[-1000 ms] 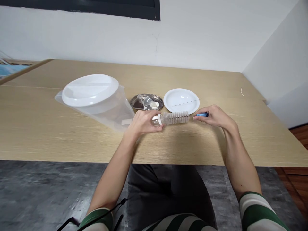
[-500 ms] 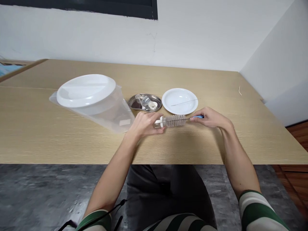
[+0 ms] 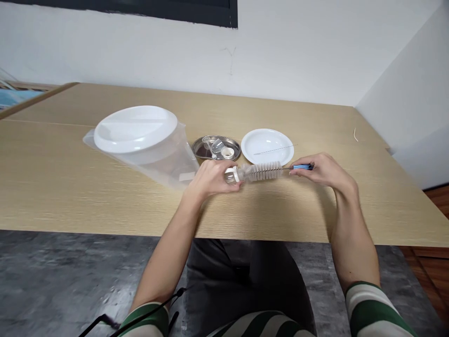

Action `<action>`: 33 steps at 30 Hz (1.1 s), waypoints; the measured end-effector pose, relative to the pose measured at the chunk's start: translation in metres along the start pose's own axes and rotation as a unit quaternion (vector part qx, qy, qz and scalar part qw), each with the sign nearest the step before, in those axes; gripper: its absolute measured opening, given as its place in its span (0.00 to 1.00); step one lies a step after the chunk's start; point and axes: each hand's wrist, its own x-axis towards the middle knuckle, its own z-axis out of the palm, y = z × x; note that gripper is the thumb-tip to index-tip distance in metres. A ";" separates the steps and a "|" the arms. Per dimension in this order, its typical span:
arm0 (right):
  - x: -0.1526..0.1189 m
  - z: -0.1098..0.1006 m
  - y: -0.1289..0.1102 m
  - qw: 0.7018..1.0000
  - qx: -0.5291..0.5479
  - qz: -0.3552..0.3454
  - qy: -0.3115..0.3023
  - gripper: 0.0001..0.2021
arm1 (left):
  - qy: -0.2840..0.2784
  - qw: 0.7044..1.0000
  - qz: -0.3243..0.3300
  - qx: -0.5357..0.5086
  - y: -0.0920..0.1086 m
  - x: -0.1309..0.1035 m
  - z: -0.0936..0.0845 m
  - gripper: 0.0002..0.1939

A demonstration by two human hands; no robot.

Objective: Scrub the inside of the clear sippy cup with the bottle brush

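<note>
Wooden surface [image 3: 70, 187], pale, runs wall to wall. Largest item on it: clear plastic pitcher [image 3: 154, 150] lying on its side at left, white lid [image 3: 135, 127] on. Behind the hands: small steel dish [image 3: 216, 148] holding small clear and white parts, then a white plate [image 3: 267, 145] with a thin wire-like piece across it, just beside the dish.

Left hand [image 3: 210, 179] wrapped around a small clear bottle [image 3: 234, 175], held sideways just above the surface, near its front edge. Right hand [image 3: 324, 169] pinches the blue handle [image 3: 302, 166] of a bottle brush [image 3: 263, 171] between thumb and fingertips. The brush's tip sits at or in the bottle mouth; most of the bristles show outside.

Judgement: brushing of this bottle is in progress, not finished. Parts in the dish look untouched by either hand; whether they are already cleaned cannot be told.
</note>
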 end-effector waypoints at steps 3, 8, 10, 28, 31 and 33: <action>-0.001 -0.001 0.000 1.000 0.006 0.008 0.002 0.20 | 0.001 1.000 0.000 -0.002 0.000 0.000 -0.001 0.22; 0.000 0.000 -0.001 0.999 0.029 0.008 -0.016 0.22 | 0.011 0.999 0.031 0.020 0.000 -0.002 0.002 0.21; 0.000 0.001 0.000 0.999 0.040 0.012 -0.036 0.23 | 0.015 0.998 0.044 0.034 0.000 -0.002 0.005 0.22; 0.012 0.013 -0.008 0.983 0.096 -0.028 -0.154 0.24 | 0.011 0.996 0.078 0.035 0.013 0.000 0.015 0.17; 0.014 0.017 -0.012 0.983 0.095 -0.048 -0.146 0.24 | 0.011 0.996 0.079 0.032 0.015 0.000 0.015 0.18; 0.014 0.016 -0.014 0.986 0.091 -0.051 -0.126 0.23 | 0.018 0.996 0.077 0.041 0.015 0.001 0.013 0.18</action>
